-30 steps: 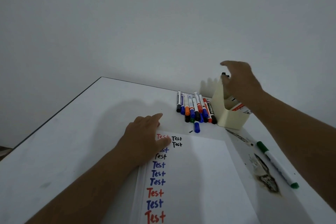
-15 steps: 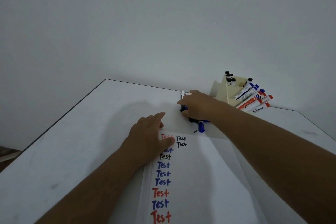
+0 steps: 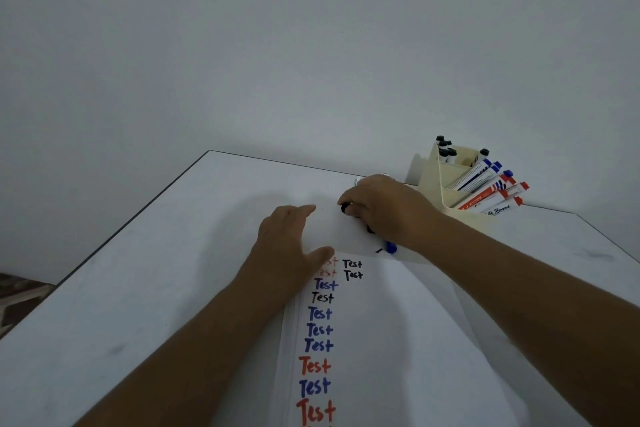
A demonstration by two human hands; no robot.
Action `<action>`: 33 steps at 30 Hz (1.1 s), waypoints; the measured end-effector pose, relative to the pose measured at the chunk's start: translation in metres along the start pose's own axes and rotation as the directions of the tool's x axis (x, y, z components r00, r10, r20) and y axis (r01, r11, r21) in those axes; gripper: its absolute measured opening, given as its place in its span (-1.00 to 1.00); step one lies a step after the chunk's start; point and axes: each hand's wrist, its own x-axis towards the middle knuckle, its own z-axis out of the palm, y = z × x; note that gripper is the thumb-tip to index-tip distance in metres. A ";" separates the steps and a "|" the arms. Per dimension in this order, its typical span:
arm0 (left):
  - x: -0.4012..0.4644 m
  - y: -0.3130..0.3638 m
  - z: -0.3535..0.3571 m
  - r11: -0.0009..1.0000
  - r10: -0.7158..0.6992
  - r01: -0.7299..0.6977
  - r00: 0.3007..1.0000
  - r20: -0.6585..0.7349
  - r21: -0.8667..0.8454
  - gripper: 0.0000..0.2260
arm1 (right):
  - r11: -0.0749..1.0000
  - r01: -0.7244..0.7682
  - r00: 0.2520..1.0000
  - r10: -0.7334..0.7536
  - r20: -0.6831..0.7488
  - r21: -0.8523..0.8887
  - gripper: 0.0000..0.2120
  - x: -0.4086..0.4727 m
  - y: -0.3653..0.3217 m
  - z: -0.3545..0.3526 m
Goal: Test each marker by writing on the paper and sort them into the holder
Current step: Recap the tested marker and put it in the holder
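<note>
Mid-frame, your right hand (image 3: 384, 208) curls around a black-capped marker (image 3: 345, 208) from the untested row; your left hand (image 3: 289, 246), fingers flat, pins the white paper sheet (image 3: 398, 340). Next: uncap, write.

Cream holder (image 3: 431, 180) of capped markers (image 3: 485, 180) stands beyond "Test"-lined paper (image 3: 398, 340).

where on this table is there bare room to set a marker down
Bare table spreads left of the left hand and paper, out to the dark edge. It is crowded at the back right, where the right hand covers loose markers beside the holder.
</note>
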 end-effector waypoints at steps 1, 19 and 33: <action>0.000 0.001 -0.001 1.000 0.009 -0.009 1.000 -0.010 0.004 -0.35 | 0.994 0.000 0.999 0.005 -0.045 0.108 -0.78 -0.011 -0.005 -0.006; -0.005 0.019 -0.014 0.984 0.179 -0.179 0.984 0.008 -0.018 -0.75 | 0.654 -0.126 0.914 0.368 -0.169 0.746 -0.93 -0.119 -0.013 0.018; -0.011 0.034 -0.010 0.973 0.073 -0.067 0.997 0.018 -0.219 -0.25 | 0.732 -0.111 0.916 0.338 -0.217 0.672 -0.82 -0.110 -0.025 0.028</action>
